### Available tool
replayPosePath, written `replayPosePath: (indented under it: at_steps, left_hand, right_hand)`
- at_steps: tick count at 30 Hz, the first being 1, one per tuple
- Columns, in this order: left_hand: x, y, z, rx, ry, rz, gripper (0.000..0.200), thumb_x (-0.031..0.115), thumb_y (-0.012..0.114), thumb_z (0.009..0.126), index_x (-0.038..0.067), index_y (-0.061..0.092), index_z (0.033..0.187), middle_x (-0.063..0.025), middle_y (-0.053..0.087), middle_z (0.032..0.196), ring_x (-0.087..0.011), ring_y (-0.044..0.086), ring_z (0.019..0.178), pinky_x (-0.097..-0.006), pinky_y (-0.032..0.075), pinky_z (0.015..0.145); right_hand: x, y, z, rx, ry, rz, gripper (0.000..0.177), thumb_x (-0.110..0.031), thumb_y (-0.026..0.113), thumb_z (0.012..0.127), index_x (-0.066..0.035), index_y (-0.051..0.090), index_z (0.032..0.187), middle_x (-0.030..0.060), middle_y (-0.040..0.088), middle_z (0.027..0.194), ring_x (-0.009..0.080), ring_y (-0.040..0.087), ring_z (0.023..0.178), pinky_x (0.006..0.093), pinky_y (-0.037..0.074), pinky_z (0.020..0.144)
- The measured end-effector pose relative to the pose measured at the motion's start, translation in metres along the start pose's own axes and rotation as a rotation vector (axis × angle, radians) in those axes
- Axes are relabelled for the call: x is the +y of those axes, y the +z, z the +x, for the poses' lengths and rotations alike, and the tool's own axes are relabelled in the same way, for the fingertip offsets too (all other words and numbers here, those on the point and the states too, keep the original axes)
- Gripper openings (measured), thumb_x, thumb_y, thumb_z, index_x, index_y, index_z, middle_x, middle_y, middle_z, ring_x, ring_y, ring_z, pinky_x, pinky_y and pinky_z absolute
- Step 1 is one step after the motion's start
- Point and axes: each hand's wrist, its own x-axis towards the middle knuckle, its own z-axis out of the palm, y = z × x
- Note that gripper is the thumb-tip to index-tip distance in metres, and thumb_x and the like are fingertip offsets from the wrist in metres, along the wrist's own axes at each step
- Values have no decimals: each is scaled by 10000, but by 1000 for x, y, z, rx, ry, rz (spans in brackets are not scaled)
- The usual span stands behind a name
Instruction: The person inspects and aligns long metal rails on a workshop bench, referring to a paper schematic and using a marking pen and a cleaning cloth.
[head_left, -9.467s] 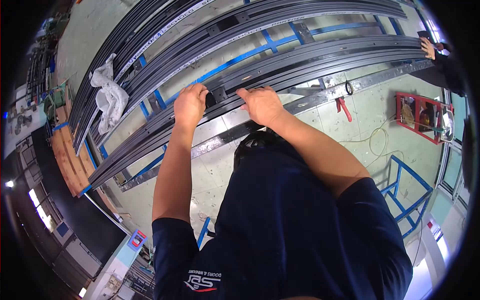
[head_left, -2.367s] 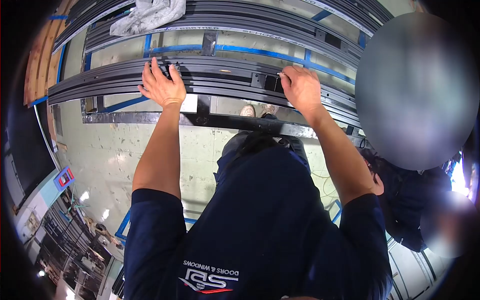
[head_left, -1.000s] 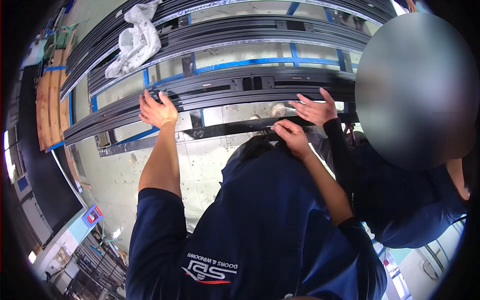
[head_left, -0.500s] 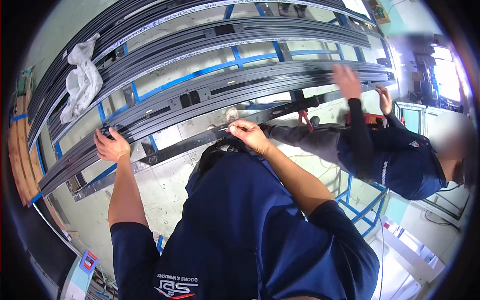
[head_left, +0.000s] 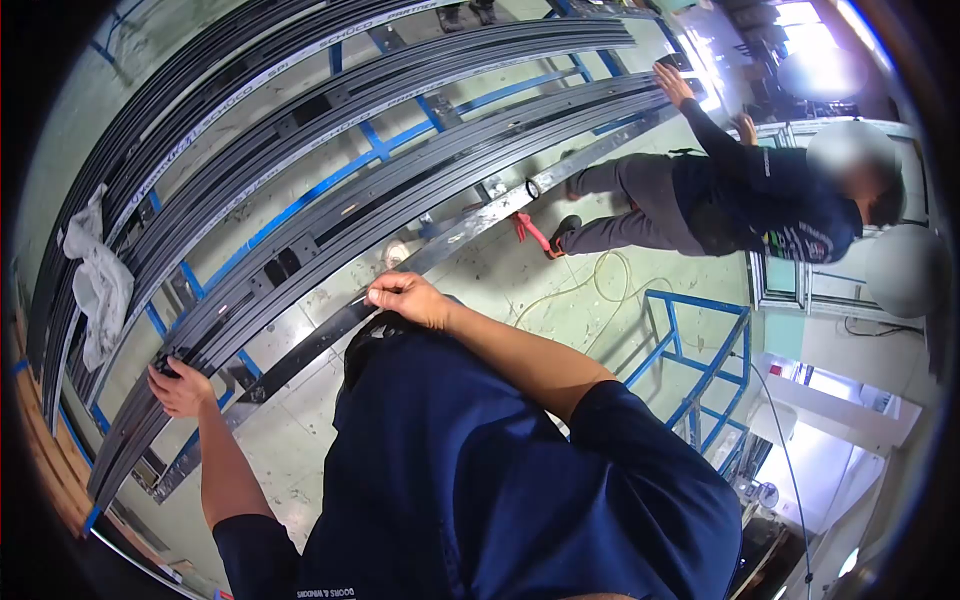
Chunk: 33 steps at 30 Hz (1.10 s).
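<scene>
Long dark metal profiles (head_left: 330, 235) lie side by side on a blue rack. At the near profile bundle's left end, my left hand (head_left: 182, 388) has its fingers and thumb closed on the edge. My right hand (head_left: 412, 300) is in front of my waist with thumb and forefinger pinched together. Something thin and small seems to be between them, too small to name. Just beyond that hand runs a dark flat rail (head_left: 330, 330), nearer to me than the bundle. A co-worker's hand (head_left: 675, 85) rests on the bundle's far right end.
Blue rack bars (head_left: 375, 145) run under the profiles. A crumpled whitish cloth (head_left: 100, 290) hangs over them at left, beside wooden planks (head_left: 50, 440). The co-worker (head_left: 740, 195) stands at right. Near them are a red-handled tool (head_left: 530, 230), a hose (head_left: 600, 280) and a blue trestle (head_left: 700, 350).
My view has turned and shifted. My left hand has closed on the profile edge; my right hand stays pinched. The co-worker's hand has come down on the bundle's right end.
</scene>
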Motion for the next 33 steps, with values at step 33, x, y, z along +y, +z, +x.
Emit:
replayPosePath:
  at_steps: [33]
  left_hand:
    - [-51,-128,-250,-308,40,78,750,606,506,1002,136,342,1563,-257,339,1554,-423,335,1436,-550,296,1160]
  right_hand:
    - [-100,-331,7,900,-426,-869,101,-190,739,871,-108,750,929,95,645,793,293,640,742,397,510,673]
